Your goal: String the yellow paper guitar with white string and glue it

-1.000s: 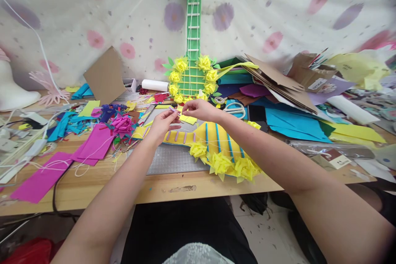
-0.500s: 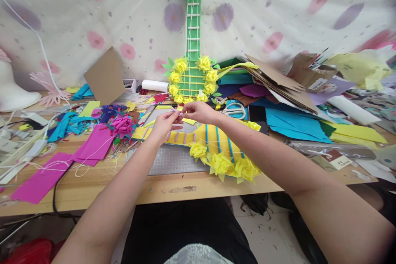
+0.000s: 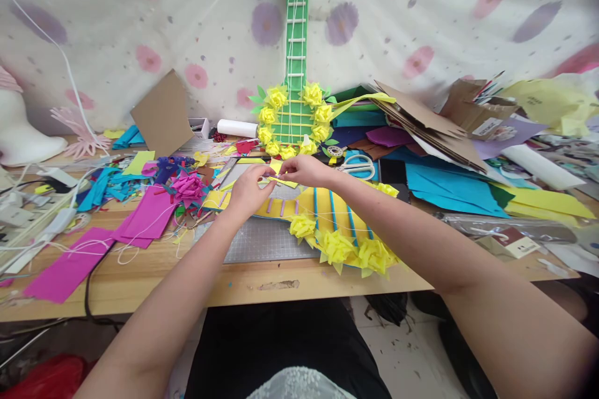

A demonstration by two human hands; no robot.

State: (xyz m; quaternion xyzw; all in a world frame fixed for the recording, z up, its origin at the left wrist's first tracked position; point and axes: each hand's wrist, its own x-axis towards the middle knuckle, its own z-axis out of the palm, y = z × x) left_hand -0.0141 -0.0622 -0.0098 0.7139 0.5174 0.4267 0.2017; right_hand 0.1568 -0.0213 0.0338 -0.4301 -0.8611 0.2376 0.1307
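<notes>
A yellow paper guitar [image 3: 343, 215], edged with yellow paper flowers and crossed by blue and purple strips, lies flat on the cutting mat [image 3: 266, 242]. Over its neck, my left hand [image 3: 250, 190] has thumb and fingers drawn together in a pinch. My right hand [image 3: 304, 171] pinches just beside it, fingertips close to those of the left. Whatever lies between the fingertips is too small to name. Thin white string runs across the guitar body. Behind my hands a green paper guitar [image 3: 296, 84] with white strings and yellow flowers stands upright against the curtain.
Scissors [image 3: 356, 166] and a dark phone [image 3: 393, 177] lie right of my hands. At left are a glue gun [image 3: 171, 168], a pink paper flower [image 3: 187, 189], magenta paper [image 3: 70, 265] and tangled cords. Cardboard sheets [image 3: 428, 121] and blue paper [image 3: 452, 187] are piled at right.
My fingertips were touching each other over the guitar neck and are now slightly apart, with the left hand turned a little more palm-down. The whole view has shifted slightly.
</notes>
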